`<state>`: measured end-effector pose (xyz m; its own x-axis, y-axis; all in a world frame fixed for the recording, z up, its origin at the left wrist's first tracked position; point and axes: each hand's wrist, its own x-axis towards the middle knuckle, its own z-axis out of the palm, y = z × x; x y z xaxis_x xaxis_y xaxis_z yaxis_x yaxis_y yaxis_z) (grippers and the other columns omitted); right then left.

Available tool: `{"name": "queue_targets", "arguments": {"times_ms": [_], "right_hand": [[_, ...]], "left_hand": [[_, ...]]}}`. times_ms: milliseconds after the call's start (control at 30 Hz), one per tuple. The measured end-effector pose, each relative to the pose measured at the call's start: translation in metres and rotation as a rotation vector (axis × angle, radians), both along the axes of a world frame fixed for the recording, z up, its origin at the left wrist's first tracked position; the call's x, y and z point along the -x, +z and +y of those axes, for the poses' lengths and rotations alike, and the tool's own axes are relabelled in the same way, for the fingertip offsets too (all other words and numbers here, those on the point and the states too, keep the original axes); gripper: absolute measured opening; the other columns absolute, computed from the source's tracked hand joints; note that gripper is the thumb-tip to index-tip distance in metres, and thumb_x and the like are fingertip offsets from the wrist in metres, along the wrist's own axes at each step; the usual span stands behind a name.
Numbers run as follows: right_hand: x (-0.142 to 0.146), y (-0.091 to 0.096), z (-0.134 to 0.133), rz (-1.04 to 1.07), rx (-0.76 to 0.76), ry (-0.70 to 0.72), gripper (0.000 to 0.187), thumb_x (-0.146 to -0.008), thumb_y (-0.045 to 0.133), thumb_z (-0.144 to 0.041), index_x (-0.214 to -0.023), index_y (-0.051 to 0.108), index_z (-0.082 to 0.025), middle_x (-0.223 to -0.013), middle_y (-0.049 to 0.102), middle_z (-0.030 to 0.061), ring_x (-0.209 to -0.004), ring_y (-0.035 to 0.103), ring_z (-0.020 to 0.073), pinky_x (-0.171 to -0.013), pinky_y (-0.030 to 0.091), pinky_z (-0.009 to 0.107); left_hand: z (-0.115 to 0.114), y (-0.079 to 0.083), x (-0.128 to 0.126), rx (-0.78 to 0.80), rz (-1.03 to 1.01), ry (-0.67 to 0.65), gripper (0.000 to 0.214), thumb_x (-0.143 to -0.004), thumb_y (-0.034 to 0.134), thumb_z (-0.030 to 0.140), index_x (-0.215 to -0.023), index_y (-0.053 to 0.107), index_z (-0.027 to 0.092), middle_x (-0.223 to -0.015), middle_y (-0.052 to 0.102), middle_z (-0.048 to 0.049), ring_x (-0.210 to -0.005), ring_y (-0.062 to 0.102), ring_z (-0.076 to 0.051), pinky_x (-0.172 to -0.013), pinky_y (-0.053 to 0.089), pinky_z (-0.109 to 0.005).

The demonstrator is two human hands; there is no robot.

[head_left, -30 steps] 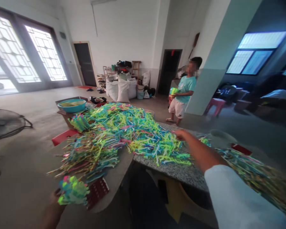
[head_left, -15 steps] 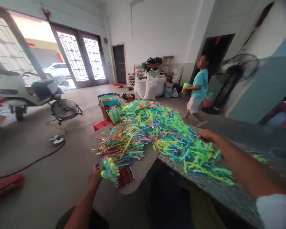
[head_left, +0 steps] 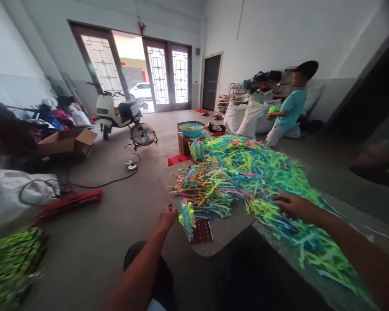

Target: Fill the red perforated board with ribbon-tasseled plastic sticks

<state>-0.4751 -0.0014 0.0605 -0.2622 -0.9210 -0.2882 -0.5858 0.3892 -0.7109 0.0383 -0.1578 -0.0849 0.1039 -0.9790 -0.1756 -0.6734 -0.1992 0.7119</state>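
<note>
A wide heap of blue, green, white and pink plastic strips [head_left: 262,164] covers much of the tabletop. Over its near side hovers my right hand [head_left: 293,207], palm down with fingers apart; whether it touches the strips I cannot tell. My left hand [head_left: 167,218] is at the table's near left edge, thumb and fingers pinched together, and what they hold is too small to make out. Just right of it a tight cluster of coloured strips [head_left: 187,214] stands at a dark red board with rows of holes [head_left: 203,231]. Behind lies a pile of thin gold-and-red sticks with strips [head_left: 201,183].
A blue basin [head_left: 192,130] rests at the table's far end above a red stool [head_left: 178,160]. A person in a turquoise shirt [head_left: 293,108] stands near white sacks [head_left: 248,119]. Left are a floor fan [head_left: 143,134], scooter [head_left: 116,112], cable and cardboard box [head_left: 66,144].
My view has swung left. My right hand has come nearer over the heap and its fingers have spread. The person has walked left toward the sacks. My left hand stays beside the cluster.
</note>
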Motion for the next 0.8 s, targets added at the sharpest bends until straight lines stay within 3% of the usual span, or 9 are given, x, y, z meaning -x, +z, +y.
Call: {"name": "queue_targets", "arguments": {"times_ms": [67,167,233,300,433,567,667,800], "right_hand": [[-0.023,-0.017,0.001,0.036,0.007,0.106,0.056,-0.092,0.060,-0.050,-0.132,0.068,-0.011,-0.085,0.074,0.0115,-0.060,0.064,0.0187,-0.054,0.049,0.029],[-0.063,-0.049,0.003,0.126,0.099,0.239,0.051,-0.089,0.057,-0.054,-0.122,0.074,-0.018,-0.098,0.077,0.0106,-0.078,0.070,0.0237,-0.073,0.056,0.035],[-0.091,-0.072,0.001,0.187,0.177,0.277,0.047,-0.086,0.056,-0.051,-0.113,0.077,-0.019,-0.108,0.078,0.0115,-0.095,0.071,0.0280,-0.089,0.055,0.039],[-0.118,-0.093,-0.005,0.222,0.219,0.277,0.047,-0.087,0.052,-0.051,-0.110,0.078,-0.019,-0.109,0.078,0.0125,-0.100,0.071,0.0298,-0.094,0.053,0.041],[-0.161,-0.126,-0.022,0.200,0.293,0.198,0.051,-0.095,0.043,-0.057,-0.101,0.078,-0.022,-0.100,0.079,0.0105,-0.093,0.073,0.0288,-0.082,0.054,0.037],[-0.186,-0.156,-0.028,0.214,0.384,0.057,0.053,-0.100,0.041,-0.060,-0.087,0.076,-0.023,-0.083,0.077,0.0071,-0.079,0.074,0.0258,-0.068,0.052,0.032],[-0.194,-0.174,-0.024,0.324,0.525,-0.004,0.052,-0.104,0.041,-0.057,-0.081,0.074,-0.024,-0.076,0.074,0.0047,-0.069,0.072,0.0222,-0.062,0.051,0.029],[-0.191,-0.184,-0.021,0.370,0.637,0.059,0.051,-0.106,0.043,-0.052,-0.077,0.074,-0.025,-0.070,0.072,0.0035,-0.060,0.069,0.0176,-0.054,0.049,0.025]], "left_hand": [[-0.001,0.000,-0.001,0.030,0.025,0.036,0.043,-0.097,0.055,0.026,-0.139,0.057,0.015,-0.122,0.075,-0.0139,-0.111,0.072,-0.023,-0.091,0.052,-0.028],[-0.013,0.006,-0.002,0.157,0.024,0.126,0.043,-0.097,0.054,0.027,-0.139,0.057,0.016,-0.129,0.072,-0.0148,-0.121,0.067,-0.024,-0.102,0.050,-0.031],[-0.030,0.015,-0.001,0.255,0.033,0.142,0.041,-0.098,0.054,0.030,-0.137,0.059,0.016,-0.132,0.070,-0.0147,-0.124,0.065,-0.024,-0.106,0.048,-0.032],[-0.055,0.029,0.002,0.330,0.031,0.080,0.043,-0.100,0.054,0.034,-0.138,0.059,0.017,-0.135,0.068,-0.0143,-0.126,0.064,-0.024,-0.109,0.047,-0.033],[-0.120,0.061,0.017,0.372,-0.072,-0.158,0.058,-0.099,0.058,0.047,-0.147,0.054,0.016,-0.150,0.059,-0.0162,-0.142,0.054,-0.027,-0.121,0.038,-0.037],[-0.190,0.085,0.042,0.299,-0.182,-0.350,0.075,-0.097,0.057,0.062,-0.153,0.049,0.012,-0.162,0.046,-0.0196,-0.153,0.040,-0.032,-0.127,0.028,-0.040],[-0.237,0.091,0.063,0.212,-0.186,-0.422,0.081,-0.095,0.055,0.071,-0.154,0.050,0.016,-0.163,0.045,-0.0189,-0.151,0.043,-0.033,-0.125,0.031,-0.040],[-0.285,0.084,0.083,0.071,-0.145,-0.505,0.088,-0.087,0.059,0.079,-0.154,0.052,0.022,-0.160,0.049,-0.0156,-0.146,0.050,-0.034,-0.119,0.038,-0.039]]}}
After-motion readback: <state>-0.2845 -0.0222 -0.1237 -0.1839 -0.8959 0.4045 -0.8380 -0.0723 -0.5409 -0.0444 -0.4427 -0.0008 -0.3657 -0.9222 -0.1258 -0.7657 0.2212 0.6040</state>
